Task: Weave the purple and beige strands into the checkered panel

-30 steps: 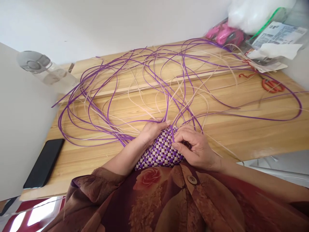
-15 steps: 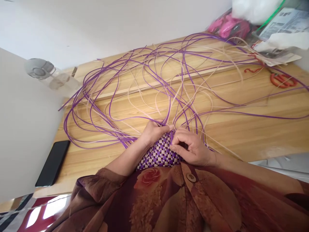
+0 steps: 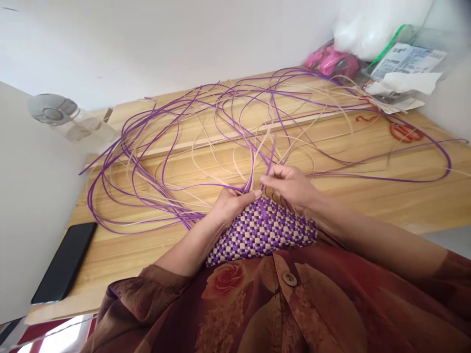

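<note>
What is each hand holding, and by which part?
Left hand: the woven piece, by its upper edge. Right hand: a purple strip, pinched just above that piece.

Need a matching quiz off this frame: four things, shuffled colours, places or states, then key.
1. phone
2. scissors
3. woven piece
4. right hand

A. orange-handled, toward the picture's right
B. fingers pinching a purple strand
C. black, at the picture's left
D. purple and beige checks

Pairs: 1-C, 2-A, 3-D, 4-B
</note>
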Demonstrator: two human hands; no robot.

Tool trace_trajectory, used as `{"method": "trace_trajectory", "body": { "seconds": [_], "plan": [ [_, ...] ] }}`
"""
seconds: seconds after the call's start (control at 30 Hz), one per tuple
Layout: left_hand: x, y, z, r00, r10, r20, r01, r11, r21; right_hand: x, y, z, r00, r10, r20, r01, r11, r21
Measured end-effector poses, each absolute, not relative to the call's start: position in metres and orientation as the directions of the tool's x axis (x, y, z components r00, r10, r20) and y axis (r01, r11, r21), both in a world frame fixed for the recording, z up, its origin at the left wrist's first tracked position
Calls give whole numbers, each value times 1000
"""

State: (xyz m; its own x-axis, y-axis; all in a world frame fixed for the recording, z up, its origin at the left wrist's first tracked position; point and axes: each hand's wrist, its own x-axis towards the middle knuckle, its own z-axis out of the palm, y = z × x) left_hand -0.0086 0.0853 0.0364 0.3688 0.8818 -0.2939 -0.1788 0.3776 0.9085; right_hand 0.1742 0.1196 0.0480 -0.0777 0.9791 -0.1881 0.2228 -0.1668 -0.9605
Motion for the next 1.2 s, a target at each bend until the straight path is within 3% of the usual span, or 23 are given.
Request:
{"method": "trace_trajectory", "body": {
  "seconds": [0.1, 0.23, 0.3, 0.4, 0.47, 0.53, 0.67, 0.8, 0.87, 0.93, 1.0, 1.03, 1.1, 1.2],
  "plan": [
    [-8, 86, 34, 325, 898, -297, -143, 357, 923, 205, 157, 45, 286, 952, -111, 347, -211, -914],
    [-9, 88, 33, 338, 862, -378, -146, 445, 884, 236, 181, 45, 349, 934, -76, 415, -227, -881],
    [-10, 90, 34, 353, 830, -432, -136, 503, 854, 236, 171, 50, 249, 968, -21, 522, -152, -839],
    [-15, 94, 37, 367, 803, -471, -96, 536, 839, 222, 145, 58, -160, 971, 177, 653, 239, -719],
    [-19, 98, 41, 404, 823, -400, -36, 451, 892, 210, 130, 57, -455, 840, 296, 582, 532, -615],
    [-22, 103, 47, 479, 837, -263, 58, 269, 961, 201, 123, 51, -621, 700, 353, 493, 699, -519],
    [-27, 109, 58, 598, 792, -119, 214, -14, 977, 194, 126, 47, -682, 592, 429, 502, 806, -315],
    [-26, 107, 62, 574, 805, -153, 264, -5, 965, 201, 125, 69, -736, 564, 374, 588, 806, -58],
    [-24, 103, 59, 552, 815, -175, 242, 45, 969, 205, 121, 85, -694, 656, 296, 661, 744, -98],
    [-22, 98, 56, 537, 820, -199, 172, 125, 977, 207, 115, 97, -624, 773, 110, 705, 618, -348],
    [-20, 93, 53, 513, 825, -239, 80, 231, 970, 207, 111, 103, -566, 816, -119, 669, 371, -644],
    [-18, 91, 51, 497, 828, -260, 36, 280, 959, 206, 110, 103, -537, 823, -186, 638, 252, -728],
    [-16, 87, 49, 467, 834, -295, -32, 350, 936, 207, 111, 98, -470, 869, -157, 636, 210, -742],
    [-13, 85, 49, 435, 842, -320, -86, 393, 916, 213, 115, 84, -434, 900, 42, 767, 394, -506]
  ]
}}
